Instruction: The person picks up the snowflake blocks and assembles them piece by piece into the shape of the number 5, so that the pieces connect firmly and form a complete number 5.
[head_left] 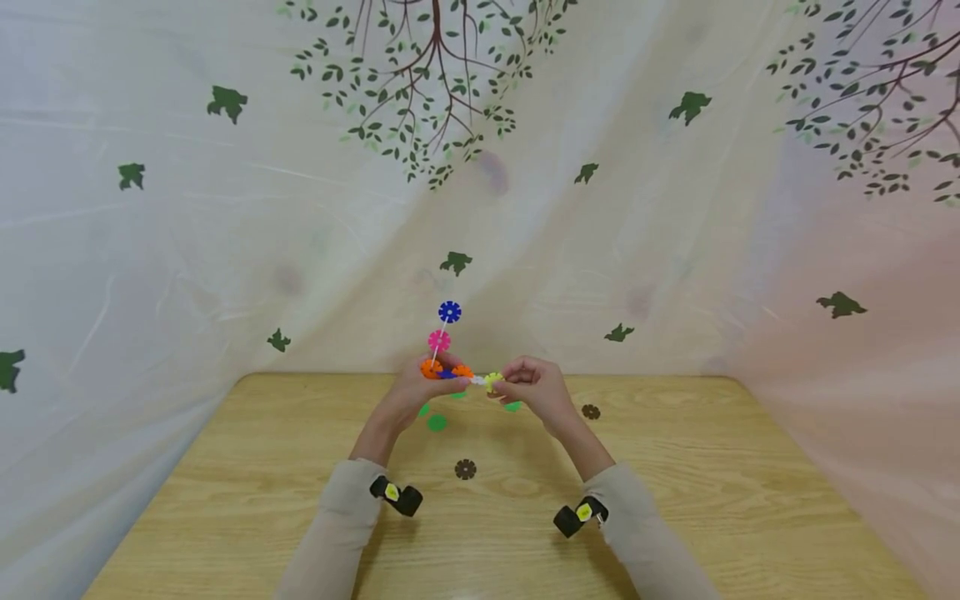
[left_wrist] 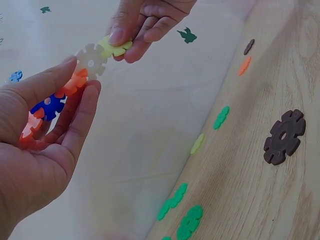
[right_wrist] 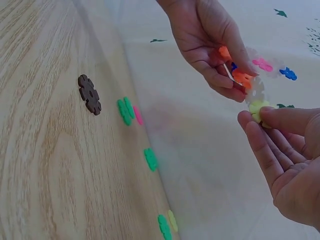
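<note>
A chain of notched plastic building discs is held up over the table between both hands. My left hand (head_left: 405,393) grips its orange and blue part, with thumb and fingers around an orange disc (left_wrist: 76,82) and a blue disc (left_wrist: 53,106). From there a pink disc (head_left: 438,341) and a dark blue disc (head_left: 450,312) stick upward, linked by pale discs. A whitish disc (left_wrist: 91,62) bridges the two hands. Between thumb and fingers, my right hand (head_left: 543,393) pinches a yellow disc (right_wrist: 257,107), which meets the whitish one at its edge.
On the wooden table (head_left: 660,500) lie loose discs: a brown disc (head_left: 465,469) close by, another brown disc (head_left: 591,412) to the right, and several green ones, such as a green disc (head_left: 437,422) below the hands. A printed curtain (head_left: 360,250) hangs behind the far edge.
</note>
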